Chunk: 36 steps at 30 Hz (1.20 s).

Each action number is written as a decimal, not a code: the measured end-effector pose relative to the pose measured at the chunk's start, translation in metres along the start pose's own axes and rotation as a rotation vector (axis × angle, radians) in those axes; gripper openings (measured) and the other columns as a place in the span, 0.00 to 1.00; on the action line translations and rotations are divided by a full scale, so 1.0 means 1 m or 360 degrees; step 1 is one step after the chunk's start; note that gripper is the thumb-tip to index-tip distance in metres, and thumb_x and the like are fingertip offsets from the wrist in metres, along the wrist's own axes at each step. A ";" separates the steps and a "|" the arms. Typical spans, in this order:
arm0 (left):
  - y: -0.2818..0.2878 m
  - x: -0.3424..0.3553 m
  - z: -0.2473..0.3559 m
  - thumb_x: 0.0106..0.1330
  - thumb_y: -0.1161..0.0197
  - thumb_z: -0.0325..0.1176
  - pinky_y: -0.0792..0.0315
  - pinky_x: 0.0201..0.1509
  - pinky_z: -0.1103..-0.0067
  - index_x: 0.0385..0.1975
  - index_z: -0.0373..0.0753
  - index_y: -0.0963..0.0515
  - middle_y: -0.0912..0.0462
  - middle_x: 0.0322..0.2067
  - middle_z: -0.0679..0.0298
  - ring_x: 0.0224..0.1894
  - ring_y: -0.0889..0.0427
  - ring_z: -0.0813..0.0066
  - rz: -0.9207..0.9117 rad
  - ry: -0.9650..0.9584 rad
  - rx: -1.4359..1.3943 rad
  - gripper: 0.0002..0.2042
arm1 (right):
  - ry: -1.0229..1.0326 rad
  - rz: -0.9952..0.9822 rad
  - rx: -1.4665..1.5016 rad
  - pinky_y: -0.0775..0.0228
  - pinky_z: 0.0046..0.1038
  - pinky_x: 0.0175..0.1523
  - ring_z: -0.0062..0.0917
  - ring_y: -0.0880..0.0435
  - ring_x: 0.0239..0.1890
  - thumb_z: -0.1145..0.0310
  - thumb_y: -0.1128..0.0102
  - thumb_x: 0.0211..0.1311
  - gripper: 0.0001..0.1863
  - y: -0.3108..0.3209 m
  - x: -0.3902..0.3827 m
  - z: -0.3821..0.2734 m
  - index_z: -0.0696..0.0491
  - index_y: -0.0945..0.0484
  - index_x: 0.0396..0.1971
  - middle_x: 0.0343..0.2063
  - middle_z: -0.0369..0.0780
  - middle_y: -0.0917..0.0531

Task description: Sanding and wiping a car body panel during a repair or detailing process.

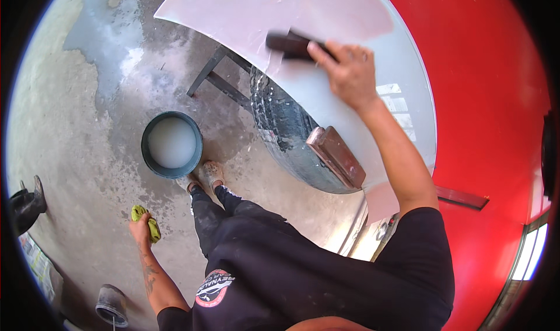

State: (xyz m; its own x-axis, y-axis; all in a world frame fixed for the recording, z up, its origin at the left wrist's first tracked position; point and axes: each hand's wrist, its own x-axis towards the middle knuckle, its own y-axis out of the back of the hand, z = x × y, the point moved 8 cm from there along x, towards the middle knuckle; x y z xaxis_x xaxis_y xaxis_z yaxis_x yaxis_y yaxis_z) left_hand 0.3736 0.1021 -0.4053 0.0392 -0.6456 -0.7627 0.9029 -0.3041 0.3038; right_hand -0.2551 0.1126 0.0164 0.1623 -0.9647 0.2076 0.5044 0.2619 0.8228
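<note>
My right hand [350,74] is closed around a dark sanding block [290,44], slightly blurred. It lies over the wet, curved car panel [344,16], which is white with pinkish patches. Down at my left side, my left hand [140,230] grips a crumpled yellow-green cloth [153,229], well away from the panel. A brown, long block [338,156] rests along the panel's lower edge, beside the tire [277,112].
Left of my feet stands a dark round bucket [146,147] of milky water on the wet concrete floor [81,156]. A dark metal stand [213,71] is beyond the tire. Red bodywork [472,97] fills the right. A smaller grey bucket [111,302] is at lower left.
</note>
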 end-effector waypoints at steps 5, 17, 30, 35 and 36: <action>0.000 -0.013 -0.008 0.56 0.33 0.27 0.26 0.32 0.76 0.32 0.34 0.19 0.17 0.27 0.66 0.26 0.20 0.74 -0.0034 -0.0052 0.0077 0.06 | -0.0157 0.0121 -0.0185 0.31 0.41 0.57 0.36 0.21 0.51 0.70 0.33 0.58 0.25 0.014 0.102 0.056 0.43 0.19 0.58 0.48 0.38 0.18; 0.044 -0.063 -0.069 0.61 0.35 0.24 0.24 0.36 0.75 0.42 0.32 0.21 0.17 0.31 0.62 0.30 0.19 0.73 0.0026 0.0001 -0.0256 0.10 | 0.0175 -0.0019 0.0076 0.30 0.39 0.55 0.34 0.22 0.51 0.73 0.39 0.58 0.19 0.018 -0.028 0.000 0.49 0.15 0.51 0.49 0.39 0.19; 0.061 -0.080 -0.082 0.63 0.37 0.26 0.26 0.32 0.76 0.37 0.33 0.21 0.18 0.28 0.64 0.26 0.21 0.75 0.0177 0.0092 -0.0302 0.06 | -0.0093 0.0075 -0.0074 0.31 0.36 0.58 0.32 0.21 0.52 0.73 0.35 0.60 0.16 0.037 -0.036 0.063 0.47 0.14 0.49 0.52 0.36 0.17; 0.041 -0.036 -0.040 0.63 0.37 0.25 0.26 0.31 0.76 0.38 0.33 0.22 0.19 0.28 0.64 0.26 0.21 0.75 0.0020 -0.0012 -0.0130 0.06 | -0.0062 0.0249 -0.0203 0.30 0.36 0.55 0.32 0.21 0.54 0.73 0.32 0.58 0.20 0.023 0.068 0.110 0.47 0.17 0.52 0.54 0.33 0.17; 0.037 -0.029 -0.022 0.63 0.37 0.25 0.27 0.31 0.76 0.39 0.33 0.22 0.19 0.28 0.64 0.26 0.21 0.75 0.0013 -0.0043 -0.0146 0.06 | -0.0064 0.0316 -0.0199 0.29 0.36 0.54 0.32 0.21 0.54 0.73 0.31 0.57 0.20 0.023 0.080 0.109 0.46 0.17 0.52 0.53 0.33 0.17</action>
State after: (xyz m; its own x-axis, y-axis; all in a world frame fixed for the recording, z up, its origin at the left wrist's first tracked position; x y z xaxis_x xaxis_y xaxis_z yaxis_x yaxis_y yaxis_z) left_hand 0.4155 0.1244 -0.3846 0.0362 -0.6666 -0.7445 0.9381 -0.2341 0.2553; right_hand -0.3228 0.0378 0.1092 0.2361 -0.8937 0.3816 0.5672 0.4456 0.6926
